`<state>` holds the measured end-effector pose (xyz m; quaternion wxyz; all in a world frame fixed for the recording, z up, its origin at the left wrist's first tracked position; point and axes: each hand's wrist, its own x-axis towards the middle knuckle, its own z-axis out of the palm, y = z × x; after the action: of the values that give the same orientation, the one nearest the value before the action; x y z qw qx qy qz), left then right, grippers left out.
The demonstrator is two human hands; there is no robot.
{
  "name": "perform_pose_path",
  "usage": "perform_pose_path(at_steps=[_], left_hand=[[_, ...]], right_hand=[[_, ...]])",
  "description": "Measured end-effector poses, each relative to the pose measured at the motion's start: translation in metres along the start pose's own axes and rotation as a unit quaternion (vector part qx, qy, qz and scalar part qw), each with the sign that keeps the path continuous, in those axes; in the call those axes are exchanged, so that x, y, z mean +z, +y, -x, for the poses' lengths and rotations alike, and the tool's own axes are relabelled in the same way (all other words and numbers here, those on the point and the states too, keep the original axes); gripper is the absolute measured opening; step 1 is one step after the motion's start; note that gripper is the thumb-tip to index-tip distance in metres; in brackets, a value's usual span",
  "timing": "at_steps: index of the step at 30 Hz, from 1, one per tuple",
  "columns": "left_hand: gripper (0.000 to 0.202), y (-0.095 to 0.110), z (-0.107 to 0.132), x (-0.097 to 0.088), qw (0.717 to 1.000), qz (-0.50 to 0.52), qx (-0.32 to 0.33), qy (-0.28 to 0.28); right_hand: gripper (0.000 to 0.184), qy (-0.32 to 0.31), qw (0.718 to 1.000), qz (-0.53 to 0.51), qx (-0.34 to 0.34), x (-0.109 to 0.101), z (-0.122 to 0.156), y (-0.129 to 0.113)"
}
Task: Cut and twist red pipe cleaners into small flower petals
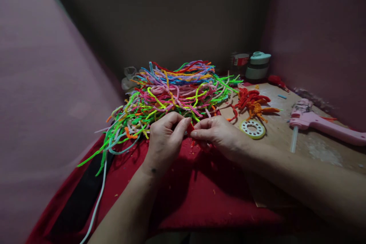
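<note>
My left hand (168,135) and my right hand (214,135) meet above the front edge of a big heap of colourful pipe cleaners (177,95). Between the fingertips of both is a red pipe cleaner (190,127), pinched from either side. Most of it is hidden by my fingers, and a bit of red hangs below my right hand. To the right of the heap lie red pipe cleaner pieces (248,97), with orange pipe cleaner pieces (259,110) against them.
A red cloth (200,194) covers the table. On a brown board (303,156) at right rest a pink glue gun (320,120) with a clear glue stick and a roll of tape (252,129). Behind stands a jar with a teal lid (259,65). A white cord (100,194) runs down the left.
</note>
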<state>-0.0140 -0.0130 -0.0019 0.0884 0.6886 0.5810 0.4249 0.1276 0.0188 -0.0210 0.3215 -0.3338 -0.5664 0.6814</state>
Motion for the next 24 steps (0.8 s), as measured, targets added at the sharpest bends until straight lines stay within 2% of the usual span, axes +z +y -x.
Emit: perform_pose_path(at_steps=[3, 4, 6, 9, 13, 19, 24], left_hand=[[0.019, -0.003, 0.003, 0.002, 0.985, -0.099, 0.135, 0.03], [0.018, -0.004, 0.003, 0.002, 0.978, -0.121, 0.166, 0.037], [0.018, -0.007, 0.001, 0.002, 0.973, -0.134, 0.185, 0.042], [0.02, -0.009, -0.003, 0.001, 0.983, -0.114, 0.139, 0.038], [0.022, -0.011, -0.005, 0.0, 0.995, -0.072, 0.066, 0.006], [0.023, -0.008, -0.004, -0.002, 0.999, -0.046, 0.019, 0.0], [0.029, -0.001, -0.009, -0.005, 0.99, 0.088, -0.099, -0.057]], right_hand=[[0.024, -0.006, 1.0, 0.005, -0.016, 0.0, -0.001, 0.005], [0.025, -0.009, 1.0, 0.006, -0.021, 0.0, -0.002, 0.006], [0.024, -0.003, 1.0, 0.001, -0.016, 0.0, -0.003, 0.008], [0.022, 0.006, 1.0, -0.009, -0.01, 0.0, -0.005, 0.008], [0.02, -0.014, 1.0, 0.004, -0.019, -0.003, -0.004, 0.006], [0.011, -0.023, 1.0, 0.017, -0.012, -0.004, 0.0, 0.0], [0.014, -0.009, 1.0, 0.001, 0.004, -0.002, 0.0, 0.0]])
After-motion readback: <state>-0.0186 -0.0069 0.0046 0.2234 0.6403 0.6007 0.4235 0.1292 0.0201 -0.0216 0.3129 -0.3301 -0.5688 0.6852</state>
